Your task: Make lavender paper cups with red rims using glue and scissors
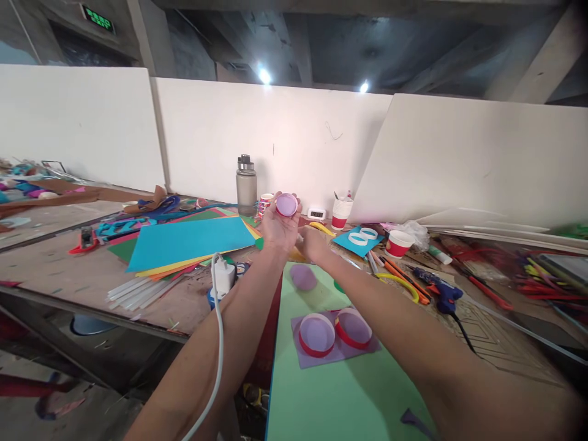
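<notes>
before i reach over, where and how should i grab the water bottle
Grip the water bottle around its body, below the dark lid, probably from front left: it stands upright and roughly cylindrical, with the white board behind and a cup close on its right.

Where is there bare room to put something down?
The pale green sheet is bare at near left, below the purple rectangular card. Also the brown tabletop, bar tiny scraps, between translucent white sticks and red-and-grey tool. Crowded: right side, around the dark-blue glue gun.
</notes>
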